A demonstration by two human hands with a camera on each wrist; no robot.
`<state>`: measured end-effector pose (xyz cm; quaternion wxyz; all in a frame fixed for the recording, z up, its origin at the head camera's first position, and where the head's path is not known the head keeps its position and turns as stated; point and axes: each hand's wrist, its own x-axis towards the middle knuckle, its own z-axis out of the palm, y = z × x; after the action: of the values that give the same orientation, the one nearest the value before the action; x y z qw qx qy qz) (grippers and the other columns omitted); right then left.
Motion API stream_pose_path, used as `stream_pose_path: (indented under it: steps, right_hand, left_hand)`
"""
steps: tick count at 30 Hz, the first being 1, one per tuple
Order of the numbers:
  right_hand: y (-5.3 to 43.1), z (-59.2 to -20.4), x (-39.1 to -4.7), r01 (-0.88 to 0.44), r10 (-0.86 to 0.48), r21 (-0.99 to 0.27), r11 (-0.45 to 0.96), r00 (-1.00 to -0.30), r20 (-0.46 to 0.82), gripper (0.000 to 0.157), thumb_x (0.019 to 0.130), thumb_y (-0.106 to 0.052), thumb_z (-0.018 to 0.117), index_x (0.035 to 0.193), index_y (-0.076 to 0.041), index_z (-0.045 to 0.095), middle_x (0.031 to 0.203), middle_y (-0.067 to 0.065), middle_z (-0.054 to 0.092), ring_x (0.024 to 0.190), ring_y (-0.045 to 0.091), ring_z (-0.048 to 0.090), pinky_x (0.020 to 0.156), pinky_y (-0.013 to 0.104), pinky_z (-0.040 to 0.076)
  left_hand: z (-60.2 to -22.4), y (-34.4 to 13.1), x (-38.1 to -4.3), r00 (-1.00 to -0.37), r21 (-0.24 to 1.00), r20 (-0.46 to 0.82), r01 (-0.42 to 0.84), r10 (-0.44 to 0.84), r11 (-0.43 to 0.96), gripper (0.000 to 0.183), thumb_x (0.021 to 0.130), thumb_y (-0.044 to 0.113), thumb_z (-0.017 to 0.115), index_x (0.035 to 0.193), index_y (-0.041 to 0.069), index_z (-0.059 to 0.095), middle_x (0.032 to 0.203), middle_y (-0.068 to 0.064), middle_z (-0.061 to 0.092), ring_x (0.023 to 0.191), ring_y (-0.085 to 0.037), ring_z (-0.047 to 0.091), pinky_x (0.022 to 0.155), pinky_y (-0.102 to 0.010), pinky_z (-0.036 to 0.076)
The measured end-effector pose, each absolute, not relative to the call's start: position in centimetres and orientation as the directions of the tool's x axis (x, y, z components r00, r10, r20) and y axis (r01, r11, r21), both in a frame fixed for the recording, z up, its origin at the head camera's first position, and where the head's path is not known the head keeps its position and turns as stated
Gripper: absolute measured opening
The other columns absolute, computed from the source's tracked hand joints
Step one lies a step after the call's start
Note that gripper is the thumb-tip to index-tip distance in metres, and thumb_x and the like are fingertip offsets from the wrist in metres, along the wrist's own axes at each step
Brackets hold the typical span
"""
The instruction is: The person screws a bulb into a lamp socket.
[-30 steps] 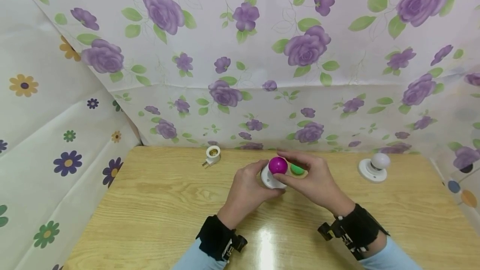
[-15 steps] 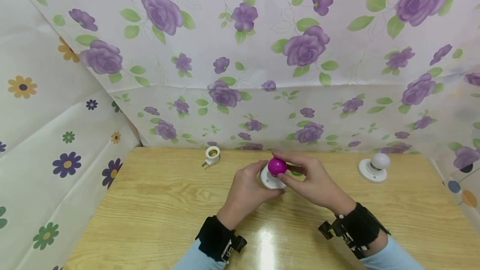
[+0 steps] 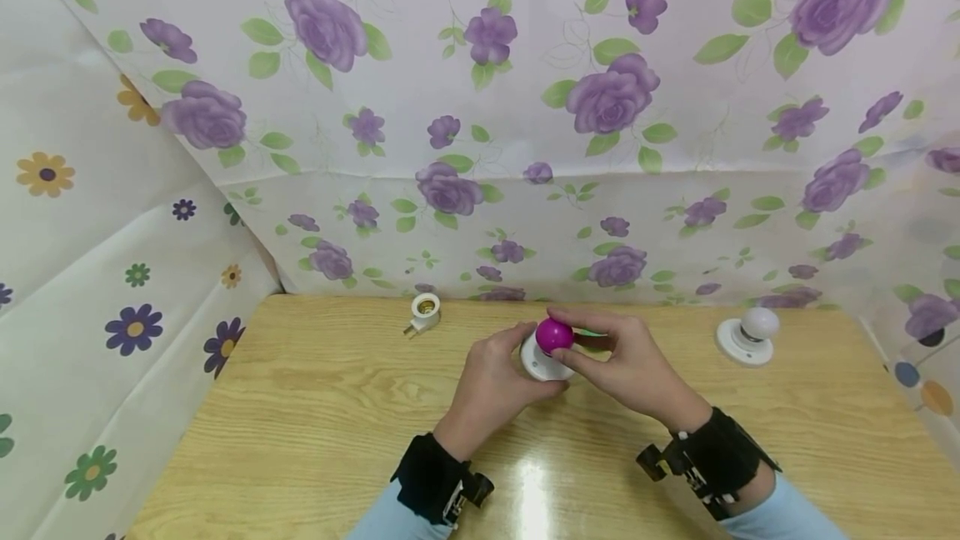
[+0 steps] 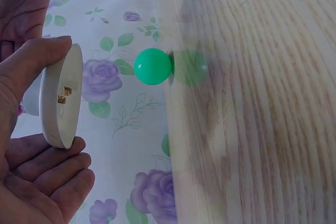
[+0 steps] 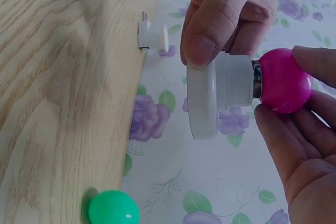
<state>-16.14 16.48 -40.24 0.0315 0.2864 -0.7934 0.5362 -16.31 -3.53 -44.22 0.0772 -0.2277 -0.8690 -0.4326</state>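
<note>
Lifted clear of the counter [image 3: 337, 407], a white base [image 5: 210, 98] sits tilted in the grip of the left hand [image 3: 495, 365], thumb on one side and fingers on the other, as the right hand [image 3: 633, 361] pinches a pink bulb [image 3: 554, 336] at its mouth between thumb and fingertips. Both hands are occupied, and from my remote seat I count the work between them as part done. The bulb is in line with the base, yet in the right wrist view I can see its metal collar [image 5: 256, 79] bare between the two, so I judge it is not fully seated; whether it is being turned in or out, I cannot tell.

Just beyond the right hand's fingers, a green bulb [image 4: 153, 66] lies loose on the counter, in no holder that I can see. Well to the right of the right hand, a white bulb [image 3: 761, 322] stands in a second base [image 3: 741, 351], a pairing I read as complete. Beyond the left hand and off to its left, a plug socket [image 3: 425, 312] shows an unfilled mouth. By my reckoning, the pink bulb's seating is unsettled, and the green bulb and plug socket remain unpaired.
</note>
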Motion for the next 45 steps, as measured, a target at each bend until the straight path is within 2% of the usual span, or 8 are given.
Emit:
stream_pose_path:
  steps: [8, 11, 16, 20, 25, 32, 36, 45]
  right_hand:
    - [16.2, -40.1, -15.8, -0.481, -0.361, -0.825, 0.297, -0.856, 0.369, 0.042, 0.082, -0.027, 0.071, 0.123, -0.021, 0.061, 0.120, -0.002, 0.059, 0.103, 0.010, 0.057, 0.075, 0.035, 0.050]
    - [15.8, -39.5, -15.3, -0.479, -0.324, -0.829, 0.289, -0.864, 0.387, 0.041, 0.080, -0.022, 0.073, 0.119, -0.015, 0.063, 0.116, -0.001, 0.061, 0.101, 0.012, 0.058, 0.074, 0.037, 0.051]
    - [15.2, -38.1, -14.7, -0.510, -0.278, -0.814, 0.276, -0.854, 0.441, 0.039, 0.076, -0.012, 0.076, 0.112, -0.004, 0.064, 0.110, 0.007, 0.063, 0.097, 0.016, 0.060, 0.074, 0.034, 0.051]
    - [15.3, -37.4, -14.5, -0.513, -0.315, -0.812, 0.278, -0.847, 0.427, 0.043, 0.077, -0.011, 0.075, 0.117, -0.005, 0.062, 0.115, 0.006, 0.061, 0.101, 0.017, 0.059, 0.079, 0.033, 0.049]
    - [15.7, -36.9, -14.6, -0.478, -0.403, -0.829, 0.289, -0.847, 0.348, 0.051, 0.081, -0.015, 0.072, 0.128, -0.010, 0.055, 0.128, 0.001, 0.053, 0.113, 0.018, 0.052, 0.086, 0.032, 0.045]
    - [15.9, -36.9, -14.8, -0.480, -0.483, -0.834, 0.274, -0.818, 0.313, 0.049, 0.084, -0.008, 0.068, 0.130, -0.005, 0.052, 0.130, 0.006, 0.051, 0.115, 0.020, 0.051, 0.086, 0.034, 0.045]
    - [16.0, -37.0, -14.9, -0.468, -0.490, -0.845, 0.258, -0.817, 0.303, 0.045, 0.085, -0.006, 0.066, 0.128, -0.004, 0.054, 0.130, 0.011, 0.051, 0.114, 0.019, 0.051, 0.085, 0.035, 0.046]
    - [15.8, -37.3, -14.7, -0.462, -0.422, -0.842, 0.278, -0.846, 0.326, 0.042, 0.081, -0.005, 0.070, 0.121, -0.007, 0.060, 0.123, 0.008, 0.057, 0.107, 0.017, 0.056, 0.078, 0.031, 0.049]
  left_hand:
    - [-44.4, -3.4, -16.2, -0.885, 0.711, 0.334, 0.462, 0.324, 0.530, 0.063, 0.067, 0.054, 0.076, 0.122, 0.031, 0.056, 0.104, 0.016, 0.060, 0.092, 0.000, 0.055, 0.074, -0.024, 0.048]
    - [-44.4, -3.3, -16.1, -0.892, 0.705, 0.324, 0.451, 0.316, 0.548, 0.063, 0.067, 0.055, 0.076, 0.122, 0.032, 0.056, 0.101, 0.015, 0.060, 0.089, 0.000, 0.056, 0.071, -0.020, 0.046]
    - [-44.1, -3.2, -16.1, -0.895, 0.704, 0.319, 0.444, 0.311, 0.555, 0.065, 0.067, 0.055, 0.076, 0.124, 0.032, 0.055, 0.104, 0.014, 0.061, 0.090, 0.000, 0.056, 0.071, -0.021, 0.046]
    - [-43.9, -3.2, -16.0, -0.893, 0.708, 0.319, 0.447, 0.316, 0.547, 0.066, 0.067, 0.054, 0.076, 0.125, 0.030, 0.055, 0.109, 0.014, 0.060, 0.097, -0.001, 0.054, 0.077, -0.024, 0.047]
    - [-43.9, -3.3, -16.0, -0.889, 0.709, 0.325, 0.454, 0.321, 0.540, 0.067, 0.066, 0.050, 0.078, 0.124, 0.027, 0.056, 0.111, 0.013, 0.059, 0.101, -0.001, 0.053, 0.081, -0.028, 0.046]
    - [-44.0, -3.3, -16.0, -0.882, 0.710, 0.336, 0.467, 0.330, 0.527, 0.067, 0.067, 0.048, 0.079, 0.125, 0.025, 0.055, 0.113, 0.012, 0.059, 0.102, -0.002, 0.053, 0.082, -0.031, 0.047]
    - [-44.1, -3.3, -16.1, -0.878, 0.707, 0.345, 0.476, 0.332, 0.524, 0.063, 0.067, 0.047, 0.079, 0.122, 0.027, 0.056, 0.108, 0.014, 0.059, 0.097, -0.001, 0.054, 0.078, -0.031, 0.048]
    - [-44.3, -3.2, -16.1, -0.873, 0.697, 0.363, 0.486, 0.325, 0.527, 0.060, 0.066, 0.046, 0.079, 0.119, 0.028, 0.057, 0.104, 0.014, 0.060, 0.092, 0.000, 0.055, 0.075, -0.028, 0.049]
